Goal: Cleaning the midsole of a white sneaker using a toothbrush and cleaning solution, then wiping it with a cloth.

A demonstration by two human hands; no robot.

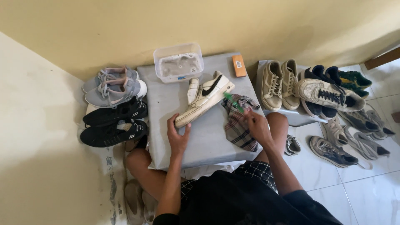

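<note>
The left hand is pressing down on the toe end of the white sneaker, fingers spread a little and curled over the shoe's edge, pinning it on its side on the grey table. The right hand is closing its fingers around a green brush (small, its bristle end hard to make out), which is hovering just beside the sneaker's heel, over a plaid cloth that is lying crumpled on the table. The sneaker's mate is lying just behind it. At the table's back edge a clear plastic tub is sitting beside an orange block. Grey sneakers and black ones are lining the left side, and more worn shoes are crowding the right.
</note>
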